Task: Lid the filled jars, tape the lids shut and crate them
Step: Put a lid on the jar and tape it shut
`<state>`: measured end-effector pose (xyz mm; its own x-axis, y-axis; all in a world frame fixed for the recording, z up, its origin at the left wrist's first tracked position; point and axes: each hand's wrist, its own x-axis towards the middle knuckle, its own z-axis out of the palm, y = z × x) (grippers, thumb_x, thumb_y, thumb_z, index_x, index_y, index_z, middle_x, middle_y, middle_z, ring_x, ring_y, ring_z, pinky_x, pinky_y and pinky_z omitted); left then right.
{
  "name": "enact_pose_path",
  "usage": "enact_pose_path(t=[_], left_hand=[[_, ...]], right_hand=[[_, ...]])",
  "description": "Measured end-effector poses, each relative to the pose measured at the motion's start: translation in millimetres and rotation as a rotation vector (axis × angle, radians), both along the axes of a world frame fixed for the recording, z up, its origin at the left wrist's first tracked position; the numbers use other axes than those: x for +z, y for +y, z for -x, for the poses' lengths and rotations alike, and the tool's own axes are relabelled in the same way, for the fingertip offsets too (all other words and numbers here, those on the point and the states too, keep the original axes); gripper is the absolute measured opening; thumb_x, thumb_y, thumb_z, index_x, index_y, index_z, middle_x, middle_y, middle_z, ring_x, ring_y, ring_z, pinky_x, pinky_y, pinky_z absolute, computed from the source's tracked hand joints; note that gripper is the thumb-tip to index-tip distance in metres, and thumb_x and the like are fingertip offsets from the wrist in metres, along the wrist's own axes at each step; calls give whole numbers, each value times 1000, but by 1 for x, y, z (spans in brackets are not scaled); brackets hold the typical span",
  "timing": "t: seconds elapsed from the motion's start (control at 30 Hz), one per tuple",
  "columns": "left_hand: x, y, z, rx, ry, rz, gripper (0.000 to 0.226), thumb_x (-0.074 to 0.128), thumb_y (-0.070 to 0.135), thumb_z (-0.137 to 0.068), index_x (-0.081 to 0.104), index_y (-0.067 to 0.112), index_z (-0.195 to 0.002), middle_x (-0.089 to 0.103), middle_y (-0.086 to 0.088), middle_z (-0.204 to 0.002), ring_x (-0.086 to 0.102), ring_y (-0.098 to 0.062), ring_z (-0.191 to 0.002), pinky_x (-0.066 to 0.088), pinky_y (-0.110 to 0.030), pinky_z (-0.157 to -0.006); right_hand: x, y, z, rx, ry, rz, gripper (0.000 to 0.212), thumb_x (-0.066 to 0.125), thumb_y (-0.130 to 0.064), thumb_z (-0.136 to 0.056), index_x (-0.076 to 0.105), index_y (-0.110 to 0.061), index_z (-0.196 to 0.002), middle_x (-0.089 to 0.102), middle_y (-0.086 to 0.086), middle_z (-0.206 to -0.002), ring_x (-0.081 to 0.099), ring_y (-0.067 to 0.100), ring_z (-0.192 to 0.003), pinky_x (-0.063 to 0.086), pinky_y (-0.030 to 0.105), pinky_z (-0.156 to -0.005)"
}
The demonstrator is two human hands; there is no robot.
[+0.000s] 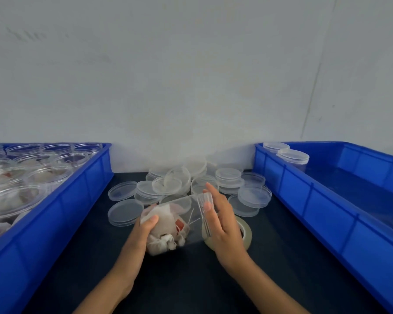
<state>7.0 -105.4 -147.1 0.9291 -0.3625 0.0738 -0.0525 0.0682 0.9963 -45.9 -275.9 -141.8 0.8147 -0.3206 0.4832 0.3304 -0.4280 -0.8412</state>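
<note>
A clear plastic jar [175, 223] filled with white tea bags lies on its side above the dark table, held between both hands. My left hand [143, 232] grips its bottom end, thumb on the wall. My right hand [220, 225] presses a clear lid [205, 214] against the jar's mouth with straight fingers and palm. A roll of clear tape [245, 234] lies flat on the table just behind my right hand, partly hidden by it.
A heap of loose clear lids [179, 184] lies at the back of the table [191, 279]. The blue crate [61, 209] on the left holds several open filled jars. The blue crate [327, 207] on the right holds two lidded jars [290, 156] in its far corner.
</note>
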Motion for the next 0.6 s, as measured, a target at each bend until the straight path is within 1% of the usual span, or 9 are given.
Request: enact_pose_path(t=[0.07,0.1,0.13,0.23,0.3,0.37,0.43,0.5,0.6], left_hand=[[0,-1,1,18,6,5,53,51,59,-71,63,27,-111,75,6,-93,69,-5,-82,44,-23,-73],[0,-1,1,25,8,10,54,48,58,-70,64,26,-110,75,5,-93,69,-5,-82,44,-23,-73],[0,0,0,26,6,16,54,49,58,-69,63,27,-110,75,4,-95,70,-6,-83,45,-23,-73],[-1,2,0,3,-26,5,59,63,60,-69,61,31,-120,72,-2,-107,69,-10,-92,47,-24,-76],[-1,2,-1,8,-29,-8,65,55,64,-66,60,33,-122,71,-3,-109,70,-13,-93,49,-27,-77],[1,2,-1,28,-15,-12,57,51,60,-70,60,34,-120,73,-5,-101,71,-17,-83,55,-32,-68],[6,3,0,2,37,-7,52,51,59,-72,61,31,-115,74,-7,-90,72,-21,-74,57,-35,-57],[10,6,0,-65,141,0,54,59,64,-74,66,23,-109,74,-11,-83,70,-23,-67,57,-36,-56],[13,10,2,-183,283,-9,67,50,65,-70,75,8,-96,69,-20,-77,64,-25,-62,56,-37,-56]], right_hand=[[1,3,0,-17,-26,66,44,34,-61,-91,27,-56,-134,34,-47,-130,29,-12,-132,26,33,-115],[1,5,-1,-9,-34,69,46,33,-61,-90,28,-55,-136,36,-46,-129,31,-10,-132,27,34,-115],[0,5,-2,4,-37,51,49,33,-61,-89,30,-52,-137,38,-44,-128,34,-7,-131,30,35,-114],[-1,6,-4,42,-36,-11,57,34,-63,-88,36,-44,-142,44,-40,-125,42,-1,-128,40,39,-108],[-1,6,-4,55,-38,-20,59,34,-62,-88,37,-41,-142,45,-39,-124,44,0,-127,43,42,-105],[0,5,-4,67,-54,-30,54,35,-59,-89,39,-41,-140,46,-36,-127,44,1,-128,43,44,-105],[1,4,-2,73,-93,1,52,35,-54,-92,40,-38,-141,45,-30,-132,43,5,-131,42,44,-106],[3,3,1,76,-156,83,49,36,-47,-95,39,-35,-142,44,-24,-135,41,12,-134,39,41,-108],[7,2,7,81,-249,230,47,40,-39,-96,41,-32,-143,44,-17,-138,40,22,-133,38,37,-108]])
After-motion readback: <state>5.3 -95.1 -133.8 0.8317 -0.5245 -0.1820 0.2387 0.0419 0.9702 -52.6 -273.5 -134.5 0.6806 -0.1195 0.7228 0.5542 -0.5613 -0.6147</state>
